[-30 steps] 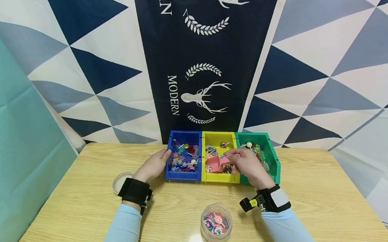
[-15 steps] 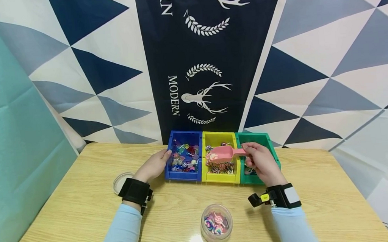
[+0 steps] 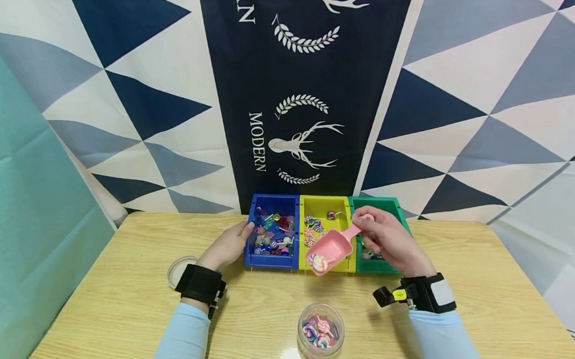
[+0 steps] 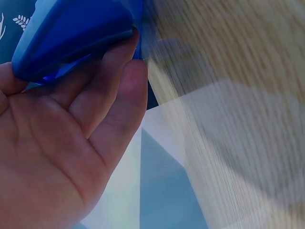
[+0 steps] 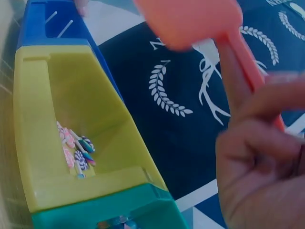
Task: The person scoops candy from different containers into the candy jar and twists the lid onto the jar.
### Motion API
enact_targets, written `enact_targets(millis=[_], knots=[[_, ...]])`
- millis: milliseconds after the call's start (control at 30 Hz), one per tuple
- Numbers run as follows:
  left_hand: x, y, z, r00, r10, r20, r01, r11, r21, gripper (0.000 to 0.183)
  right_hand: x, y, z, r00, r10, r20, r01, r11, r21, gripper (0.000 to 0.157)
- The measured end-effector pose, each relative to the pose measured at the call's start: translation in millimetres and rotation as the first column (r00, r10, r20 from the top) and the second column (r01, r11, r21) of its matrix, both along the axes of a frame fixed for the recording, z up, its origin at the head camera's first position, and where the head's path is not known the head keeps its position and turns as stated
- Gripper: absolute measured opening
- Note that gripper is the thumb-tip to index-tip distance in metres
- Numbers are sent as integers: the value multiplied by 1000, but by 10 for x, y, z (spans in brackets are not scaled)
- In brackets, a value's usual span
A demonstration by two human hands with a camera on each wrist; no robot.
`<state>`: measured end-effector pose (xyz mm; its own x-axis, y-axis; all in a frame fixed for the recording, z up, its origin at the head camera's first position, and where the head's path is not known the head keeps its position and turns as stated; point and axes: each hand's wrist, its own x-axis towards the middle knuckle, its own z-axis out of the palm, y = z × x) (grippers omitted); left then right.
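Observation:
My right hand (image 3: pixel 385 236) pinches the handle of a pink scoop (image 3: pixel 337 246), raised over the front of the yellow bin (image 3: pixel 325 203). Swirl-patterned lollipop pieces (image 3: pixel 319 263) lie near the scoop's lip, which tilts down toward the front. In the right wrist view the scoop's underside (image 5: pixel 195 19) shows above the fingers. My left hand (image 3: pixel 226 246) grips the left wall of the blue bin (image 3: pixel 275 203), thumb at the rim; the left wrist view shows its fingers bent against the bin's outside. In front stands a clear round jar (image 3: pixel 321 355) holding colourful lollipop pieces.
A green bin (image 3: pixel 376 203) adjoins the yellow one, partly covered by my right hand. Small candy pieces lie in all three bins. A round clear lid (image 3: pixel 174 273) lies beside my left wrist on the wooden table (image 3: pixel 125 305). Patterned cloth (image 3: pixel 177 126) hangs behind.
My right hand has lifted the scoop out of the yellow bin, carrying lollipop pieces, then brought it forward and tipped its lip toward the front. The left hand stays on the blue bin.

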<state>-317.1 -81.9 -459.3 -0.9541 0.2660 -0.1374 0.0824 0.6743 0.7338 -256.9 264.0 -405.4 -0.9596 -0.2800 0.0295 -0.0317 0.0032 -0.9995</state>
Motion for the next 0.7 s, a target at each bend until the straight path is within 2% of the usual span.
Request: enact_targets(millis=[67, 133, 233, 367, 467, 533, 700], knots=[[-2, -2, -4, 1000, 6, 6, -6, 1000, -2, 65, 14, -24, 3, 995, 94, -18, -93, 995, 42, 30], [-1, -4, -4, 1000, 3, 3, -3, 1000, -5, 63, 31, -46, 5, 981, 190, -31, -186, 977, 99, 29], [-2, -5, -8, 1000, 7, 7, -7, 1000, -5, 66, 65, -69, 23, 947, 319, -37, -307, 933, 190, 26], [-10, -6, -12, 1000, 8, 11, -8, 1000, 1, 69, 111, -101, 74, 880, 473, -40, -446, 853, 269, 20], [-12, -7, -15, 1000, 5, 12, -5, 1000, 5, 66, 149, -132, 113, 845, 532, -50, -487, 804, 341, 18], [-12, -8, -14, 1000, 7, 11, -7, 1000, 6, 66, 180, -154, 139, 838, 543, -57, -484, 787, 382, 17], [-2, -6, -9, 1000, 8, 9, -8, 1000, 5, 67, 274, -191, 222, 860, 508, -43, -432, 771, 468, 15]])
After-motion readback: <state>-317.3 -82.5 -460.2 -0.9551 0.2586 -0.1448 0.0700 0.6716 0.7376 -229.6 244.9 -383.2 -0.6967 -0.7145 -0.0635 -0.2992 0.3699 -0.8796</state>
